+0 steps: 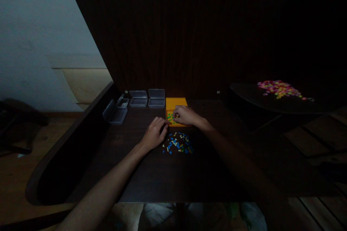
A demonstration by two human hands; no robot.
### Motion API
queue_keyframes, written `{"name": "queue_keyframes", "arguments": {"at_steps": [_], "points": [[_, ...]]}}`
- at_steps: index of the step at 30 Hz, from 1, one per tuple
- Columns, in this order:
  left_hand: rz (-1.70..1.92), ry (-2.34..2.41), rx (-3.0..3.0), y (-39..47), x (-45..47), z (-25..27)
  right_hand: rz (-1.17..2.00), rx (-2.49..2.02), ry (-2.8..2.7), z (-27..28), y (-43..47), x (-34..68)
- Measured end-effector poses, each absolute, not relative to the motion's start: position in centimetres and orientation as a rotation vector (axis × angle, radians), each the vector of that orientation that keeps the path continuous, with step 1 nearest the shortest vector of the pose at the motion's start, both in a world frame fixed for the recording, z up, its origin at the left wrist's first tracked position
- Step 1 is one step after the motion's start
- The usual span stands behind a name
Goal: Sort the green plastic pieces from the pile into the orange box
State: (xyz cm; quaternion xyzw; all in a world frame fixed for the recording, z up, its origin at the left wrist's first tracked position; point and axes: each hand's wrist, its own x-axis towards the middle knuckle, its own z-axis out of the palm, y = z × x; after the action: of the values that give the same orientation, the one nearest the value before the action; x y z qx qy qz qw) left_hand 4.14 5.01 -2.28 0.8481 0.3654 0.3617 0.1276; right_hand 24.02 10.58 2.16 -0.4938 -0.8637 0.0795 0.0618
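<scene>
An orange-yellow box (176, 103) lies on the table with its lid folded back, and small green pieces (170, 117) are scattered inside. Over the right part of the box is my right hand (185, 115), its fingers bent together in a pinch; whatever they hold is too small to see. My left hand (155, 132) rests on the table at the box's front left corner, fingers loosely curved and a fingertip at the box's edge. In front of the box spreads a loose pile of small blue, pale yellow and green pieces (179, 144).
Clear plastic cases with raised lids, one left of the box (156, 103), one farther left (138, 101) and another (118, 115) near the side panel, stand on the dark table (151, 184). Pink, red and yellow bits (280, 89) are heaped on a surface at right.
</scene>
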Motion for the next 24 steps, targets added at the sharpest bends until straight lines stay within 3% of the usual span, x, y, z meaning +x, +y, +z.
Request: {"name": "queue_keyframes", "arguments": {"at_steps": [24], "points": [[0.999,1.031,2.543,4.6,4.5,-2.0,0.261,-1.351,-2.555,3.4,7.4,27.5]]}}
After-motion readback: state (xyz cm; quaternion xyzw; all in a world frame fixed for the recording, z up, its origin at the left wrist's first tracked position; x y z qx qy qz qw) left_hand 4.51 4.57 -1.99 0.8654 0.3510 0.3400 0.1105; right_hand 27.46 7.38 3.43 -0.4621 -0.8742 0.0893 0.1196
